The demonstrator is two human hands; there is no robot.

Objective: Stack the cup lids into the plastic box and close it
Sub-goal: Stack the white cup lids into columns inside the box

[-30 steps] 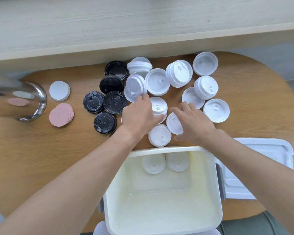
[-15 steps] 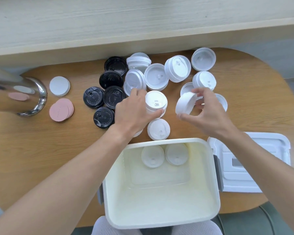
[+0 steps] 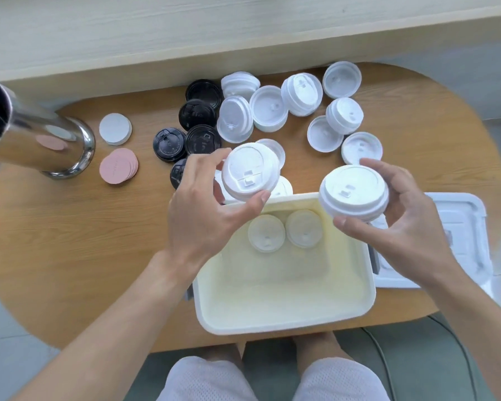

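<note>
My left hand (image 3: 203, 215) grips a small stack of white cup lids (image 3: 248, 172) above the far left rim of the open plastic box (image 3: 284, 316). My right hand (image 3: 399, 221) holds another stack of white lids (image 3: 353, 192) over the box's far right corner. Two white lids (image 3: 266, 233) lie side by side on the box floor near its far wall. Several more white lids (image 3: 268, 112) and black lids (image 3: 203, 140) lie scattered on the wooden table beyond the box. The box's white cover (image 3: 457, 238) rests flat to the right.
A shiny metal cylinder (image 3: 38, 143) stands at the table's left, with pink discs (image 3: 117, 166) and a white disc (image 3: 115, 128) beside it. A pale wooden ledge (image 3: 243, 30) runs behind the table. My knees are below the table's near edge.
Both hands have lifted their lid stacks off the table and drawn them back toward me, over the box's far rim. The right-hand stack now faces top up.
</note>
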